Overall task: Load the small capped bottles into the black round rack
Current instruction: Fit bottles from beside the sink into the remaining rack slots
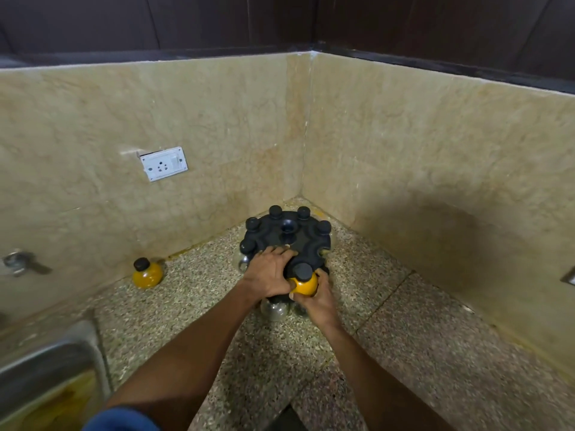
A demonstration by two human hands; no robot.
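Note:
The black round rack [306, 241] stands in the corner of the speckled counter, with several black-capped bottles hanging in its slots around the rim. My left hand [270, 270] rests on the rack's near left edge, fingers spread over the top. My right hand [317, 301] grips a round yellow bottle [305, 284] with a black cap at the rack's near edge. Another yellow capped bottle [147, 273] stands alone by the wall at the left. Clear bottles show under the rack's lower tier [273, 309].
A steel sink [46, 362] lies at the lower left, with a tap handle [21, 262] on the wall above it. A white power socket [164, 163] is set in the beige stone wall. Walls close the counter at the back and right.

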